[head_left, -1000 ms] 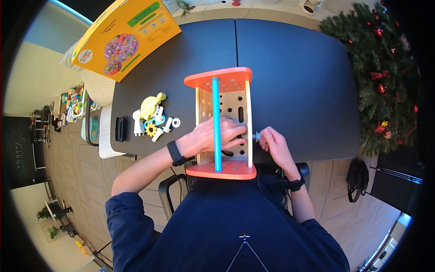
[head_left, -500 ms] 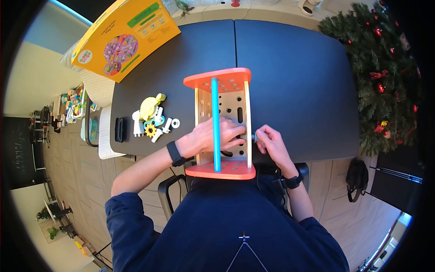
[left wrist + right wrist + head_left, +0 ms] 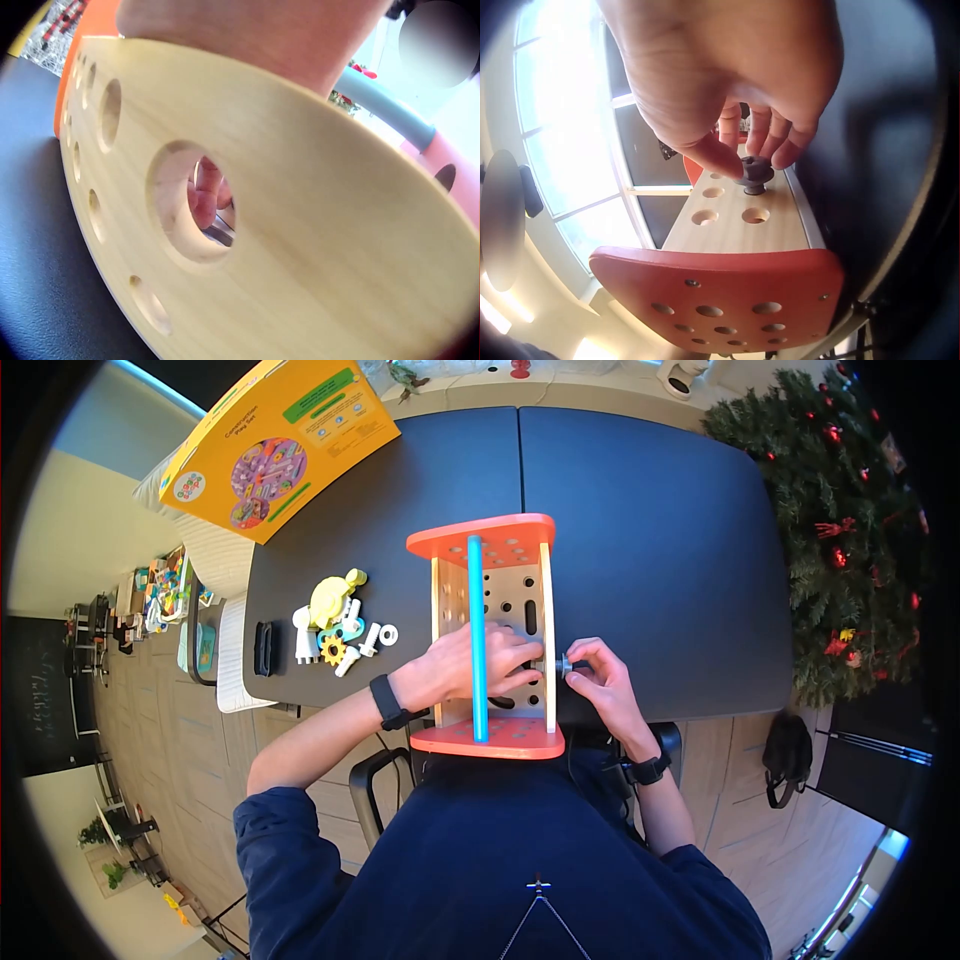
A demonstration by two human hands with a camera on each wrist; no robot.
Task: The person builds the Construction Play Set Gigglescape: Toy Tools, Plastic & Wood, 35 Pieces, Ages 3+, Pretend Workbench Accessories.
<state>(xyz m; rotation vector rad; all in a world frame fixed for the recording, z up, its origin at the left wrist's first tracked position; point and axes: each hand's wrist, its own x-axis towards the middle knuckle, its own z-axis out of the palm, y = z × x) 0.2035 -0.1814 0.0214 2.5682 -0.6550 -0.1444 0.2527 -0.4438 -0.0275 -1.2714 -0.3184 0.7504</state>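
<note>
A toy toolbox with pale wooden sides, red-orange end panels and a blue rod handle stands in front of me. My right hand is outside its right-hand side panel, pinching the head of a grey toy bolt between thumb and fingers. The bolt sits at a hole in that panel. My left hand reaches under the rod into the box, thumb and forefinger parted at the panel's inner face, opposite the bolt. Its fingertips show through a round hole; I cannot tell what they hold.
Left of the toolbox on the black table lie a yellow toy piece, a yellow gear, white bolts and a white ring. A yellow box stands behind them, and a black case lies near the left edge.
My right hand's fingers have shifted round the bolt head, from curled beside it to a thumb-and-finger pinch. The left hand and the toolbox stay nearly in place.
</note>
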